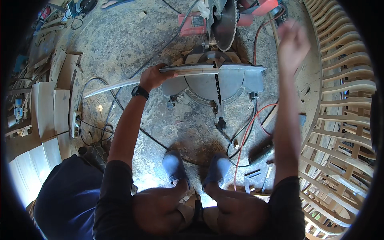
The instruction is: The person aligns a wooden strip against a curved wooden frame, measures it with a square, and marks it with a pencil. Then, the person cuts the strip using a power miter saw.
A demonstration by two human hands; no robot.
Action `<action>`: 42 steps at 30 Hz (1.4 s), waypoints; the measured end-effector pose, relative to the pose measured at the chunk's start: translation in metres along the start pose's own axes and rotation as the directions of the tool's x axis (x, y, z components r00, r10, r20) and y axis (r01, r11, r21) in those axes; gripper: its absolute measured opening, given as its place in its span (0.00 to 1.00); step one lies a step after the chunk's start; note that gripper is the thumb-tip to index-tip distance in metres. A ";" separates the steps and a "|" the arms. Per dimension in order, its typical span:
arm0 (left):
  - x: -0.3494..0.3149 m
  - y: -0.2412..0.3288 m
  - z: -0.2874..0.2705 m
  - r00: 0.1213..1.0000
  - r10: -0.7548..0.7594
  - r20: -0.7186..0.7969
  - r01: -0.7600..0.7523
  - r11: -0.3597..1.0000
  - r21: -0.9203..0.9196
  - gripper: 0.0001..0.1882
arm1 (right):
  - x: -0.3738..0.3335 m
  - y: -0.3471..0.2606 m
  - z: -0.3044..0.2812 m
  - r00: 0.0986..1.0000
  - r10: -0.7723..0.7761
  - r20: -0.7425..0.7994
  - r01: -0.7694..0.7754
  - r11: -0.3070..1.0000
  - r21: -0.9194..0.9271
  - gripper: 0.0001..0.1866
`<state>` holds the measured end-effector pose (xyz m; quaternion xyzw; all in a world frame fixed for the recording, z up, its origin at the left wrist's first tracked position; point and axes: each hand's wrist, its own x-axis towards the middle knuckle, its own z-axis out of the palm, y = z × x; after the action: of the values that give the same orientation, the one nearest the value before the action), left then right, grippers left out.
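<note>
My left hand (154, 77) is wrapped round a long, pale wooden strip (118, 85). The strip lies along the metal fence (240, 67) of a mitre saw; one end stops near the slot in the saw's round table (234, 84), the other reaches out to the left. Above and behind the fence, the toothed saw blade (225, 26) stands raised, clear of the wood. My right hand (294, 46) is up at the far right, beside the saw's red body (262, 7). Motion smears its fingers, so I cannot make out whether it holds anything.
Curved wooden pieces (346, 74) line the right side. Boards (43, 108) and a power strip (75, 124) are on the left. Black cables (150, 138) and an orange-red hose (250, 128) cross the floor near my shoes (175, 166). A small square (247, 182) lies at lower right.
</note>
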<state>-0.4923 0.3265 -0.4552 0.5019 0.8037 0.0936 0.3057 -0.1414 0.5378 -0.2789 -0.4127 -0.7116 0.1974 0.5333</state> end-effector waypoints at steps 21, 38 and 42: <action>0.020 0.011 0.013 0.995 0.102 0.008 -0.101 0.993 -0.059 0.44 | 0.013 -0.071 -0.024 0.921 0.280 0.271 -0.328 0.933 0.148 0.11; 0.012 0.005 0.015 0.991 0.106 -0.082 -0.107 0.994 -0.007 0.44 | -0.092 -0.044 -0.045 0.971 0.199 0.134 -0.230 0.931 0.284 0.19; 0.012 0.004 0.014 0.991 0.098 -0.092 -0.098 0.995 0.005 0.44 | -0.089 -0.047 -0.044 0.969 0.201 0.142 -0.236 0.923 0.305 0.19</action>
<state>-0.4845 0.3368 -0.4692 0.5360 0.7914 0.1313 0.2631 -0.1099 0.4321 -0.2827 -0.3861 -0.6475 0.3906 0.5283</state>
